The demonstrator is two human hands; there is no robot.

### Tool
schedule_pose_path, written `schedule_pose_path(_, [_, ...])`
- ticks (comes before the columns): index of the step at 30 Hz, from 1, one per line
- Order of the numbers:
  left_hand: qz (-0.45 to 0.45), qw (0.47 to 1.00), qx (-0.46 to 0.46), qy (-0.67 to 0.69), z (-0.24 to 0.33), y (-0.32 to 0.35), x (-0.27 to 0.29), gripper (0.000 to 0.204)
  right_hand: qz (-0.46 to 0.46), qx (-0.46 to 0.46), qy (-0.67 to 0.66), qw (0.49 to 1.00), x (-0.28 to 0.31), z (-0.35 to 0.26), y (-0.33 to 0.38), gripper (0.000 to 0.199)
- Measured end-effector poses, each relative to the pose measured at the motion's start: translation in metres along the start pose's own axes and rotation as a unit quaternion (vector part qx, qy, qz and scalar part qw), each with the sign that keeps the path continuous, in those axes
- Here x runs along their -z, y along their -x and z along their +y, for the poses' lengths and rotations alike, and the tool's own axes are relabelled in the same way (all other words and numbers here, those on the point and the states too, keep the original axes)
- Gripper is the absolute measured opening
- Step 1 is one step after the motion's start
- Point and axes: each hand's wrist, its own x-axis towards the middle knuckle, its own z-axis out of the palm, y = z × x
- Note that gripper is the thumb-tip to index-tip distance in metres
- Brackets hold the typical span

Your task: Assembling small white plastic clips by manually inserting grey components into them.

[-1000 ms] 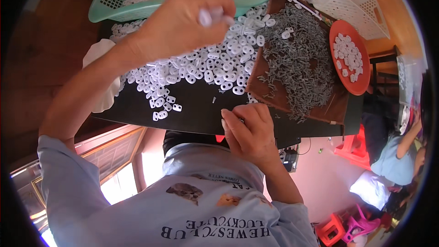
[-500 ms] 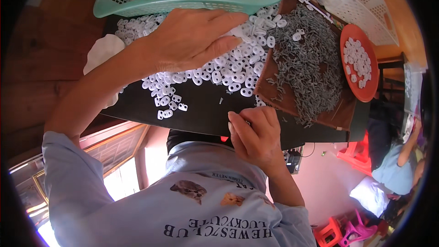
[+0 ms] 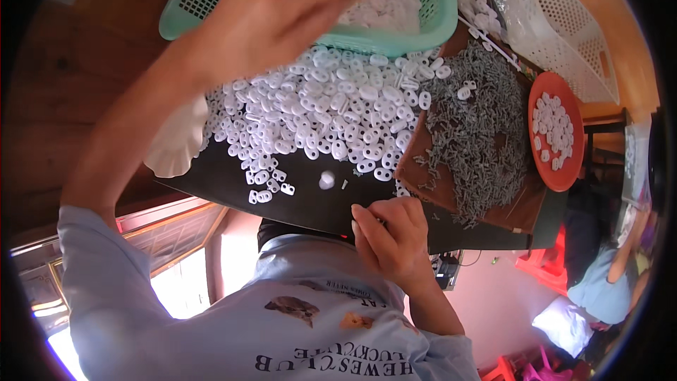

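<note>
My left hand (image 3: 282, 17), smeared by motion, is over the front left of the green basket (image 3: 381, 44) heaped with white pieces. Its blurred fingers hide whether they hold anything. Close to the table's front edge, my right hand (image 3: 393, 240) is closed, thumb against curled fingers; a small dark bit shows between them, too hidden to name. Between the hands spreads a pile of white oval plastic pieces with two holes (image 3: 331, 106). One blurred white piece (image 3: 326, 180) appears apart from the pile, beside a small grey screw (image 3: 345, 184).
Many grey screws (image 3: 479, 141) lie on a brown cloth (image 3: 423, 162) at the right. Beyond them, an orange-red plate (image 3: 557, 182) holds white pieces. A white scalloped dish (image 3: 176, 144) stands at the left table edge, a white perforated basket (image 3: 564, 42) at the far right. Another person (image 3: 603, 289) sits right.
My left hand has risen from the pile toward the green basket. A blurred white piece now shows near the loose screw. My right hand stays closed in much the same place.
</note>
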Motion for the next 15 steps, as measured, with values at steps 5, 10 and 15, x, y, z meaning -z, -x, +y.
schedule_pose_path(5, [-0.265,0.953,0.149,0.004,-0.076,0.003,-0.040,0.051,-0.012,0.006,-0.009,1.000,0.001,-0.001,-0.001,0.031])
schedule_pose_path(10, [-0.289,0.950,0.118,-0.015,-0.114,0.003,-0.093,0.086,-0.005,-0.016,-0.024,1.000,0.002,0.000,-0.003,0.032])
schedule_pose_path(15, [-0.259,0.958,0.088,-0.086,-0.095,-0.037,-0.097,0.075,-0.007,-0.018,-0.036,0.999,0.001,0.006,-0.004,0.032])
